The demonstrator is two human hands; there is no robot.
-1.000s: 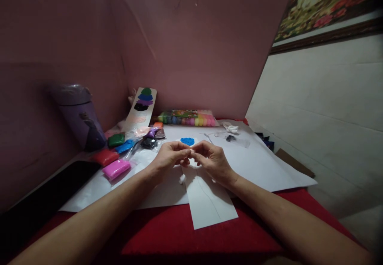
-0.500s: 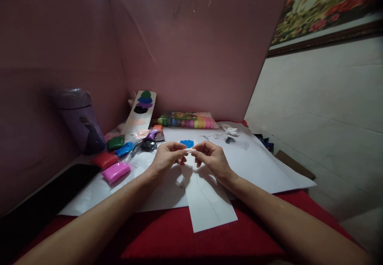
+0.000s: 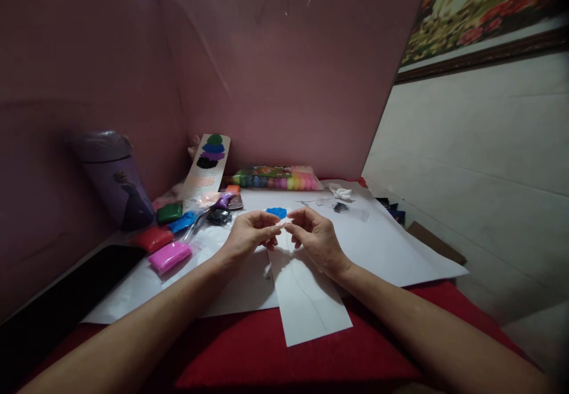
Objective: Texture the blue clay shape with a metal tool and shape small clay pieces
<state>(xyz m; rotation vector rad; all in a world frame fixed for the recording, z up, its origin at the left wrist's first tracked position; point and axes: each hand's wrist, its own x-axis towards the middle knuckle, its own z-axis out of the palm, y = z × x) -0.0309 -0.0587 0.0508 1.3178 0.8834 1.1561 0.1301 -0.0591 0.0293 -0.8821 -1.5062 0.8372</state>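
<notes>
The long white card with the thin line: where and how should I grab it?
Probably pinch the white card by its near edge, coming from the person's side, thumb above and fingers beneath. That flat end sticks out past the white paper sheet over the red cloth, away from the left hand and right hand.

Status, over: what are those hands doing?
Left hand, right hand: close together over card. Pale bit between, too small to identify. Blue patch just beyond.
</notes>
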